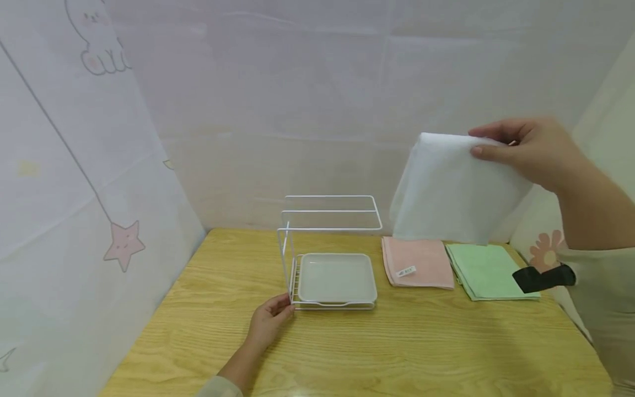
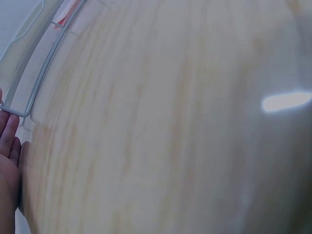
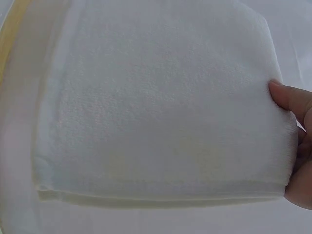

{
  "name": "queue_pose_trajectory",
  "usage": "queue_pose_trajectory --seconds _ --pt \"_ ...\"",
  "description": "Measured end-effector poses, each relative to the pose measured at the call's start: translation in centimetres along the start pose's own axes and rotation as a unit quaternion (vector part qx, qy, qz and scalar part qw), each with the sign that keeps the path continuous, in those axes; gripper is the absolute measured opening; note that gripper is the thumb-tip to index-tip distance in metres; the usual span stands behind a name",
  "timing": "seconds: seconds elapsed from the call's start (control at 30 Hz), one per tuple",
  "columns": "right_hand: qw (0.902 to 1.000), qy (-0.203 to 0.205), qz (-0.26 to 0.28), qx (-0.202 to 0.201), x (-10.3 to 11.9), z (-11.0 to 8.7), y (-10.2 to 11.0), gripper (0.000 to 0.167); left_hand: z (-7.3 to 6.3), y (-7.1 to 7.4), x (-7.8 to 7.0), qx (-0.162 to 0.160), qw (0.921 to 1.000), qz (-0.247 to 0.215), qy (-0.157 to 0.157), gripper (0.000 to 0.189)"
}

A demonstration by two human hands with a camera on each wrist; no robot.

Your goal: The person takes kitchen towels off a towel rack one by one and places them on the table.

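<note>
A folded white towel [image 1: 451, 187] hangs in the air from my right hand [image 1: 541, 151], which pinches its top edge between thumb and fingers. In the right wrist view the towel [image 3: 161, 107] fills most of the picture, thumb on its near face. My left hand [image 1: 270, 320] grips the front left corner of a white wire rack [image 1: 329, 229] standing on the table. In the left wrist view its fingers [image 2: 9, 136] are at the rack's bent wire corner. A pale shallow tray [image 1: 337, 278] sits in the rack's base, below the upper wire shelf.
Right of the rack, a folded pink towel [image 1: 419, 262] with a small white tag lies on the wooden table [image 1: 377, 353]. A folded green towel [image 1: 491, 273] lies farther right. Behind the table hangs a pale cloth backdrop [image 1: 278, 110], with printed cloth at the left side.
</note>
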State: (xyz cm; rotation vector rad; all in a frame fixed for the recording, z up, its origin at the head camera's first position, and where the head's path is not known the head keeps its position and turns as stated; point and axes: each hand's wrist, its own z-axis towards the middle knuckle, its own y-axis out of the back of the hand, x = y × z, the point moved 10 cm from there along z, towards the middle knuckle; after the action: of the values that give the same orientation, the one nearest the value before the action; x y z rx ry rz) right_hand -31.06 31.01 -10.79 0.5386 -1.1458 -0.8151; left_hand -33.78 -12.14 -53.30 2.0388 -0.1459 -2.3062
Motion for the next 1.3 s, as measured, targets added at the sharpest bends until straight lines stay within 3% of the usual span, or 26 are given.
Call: queue_pose_trajectory --seconds 0.53,0.97,1.3 --pt "0.9974 -0.040 -0.028 0.052 -5.6 -3.6 -4.4 0.058 0.0 0.2 0.1 0.000 0.9999 0.009 0.010 0.035" --pt "0.9931 -0.052 0.007 0.105 -9.6 -7.2 -8.6 0.052 -0.1 0.1 0.1 -0.001 0.9999 0.002 0.012 0.035" --pt "0.9922 -0.042 -0.028 0.114 -11.2 -10.2 -11.8 0.047 -0.1 0.1 -0.1 -0.001 0.9999 0.009 0.007 0.036"
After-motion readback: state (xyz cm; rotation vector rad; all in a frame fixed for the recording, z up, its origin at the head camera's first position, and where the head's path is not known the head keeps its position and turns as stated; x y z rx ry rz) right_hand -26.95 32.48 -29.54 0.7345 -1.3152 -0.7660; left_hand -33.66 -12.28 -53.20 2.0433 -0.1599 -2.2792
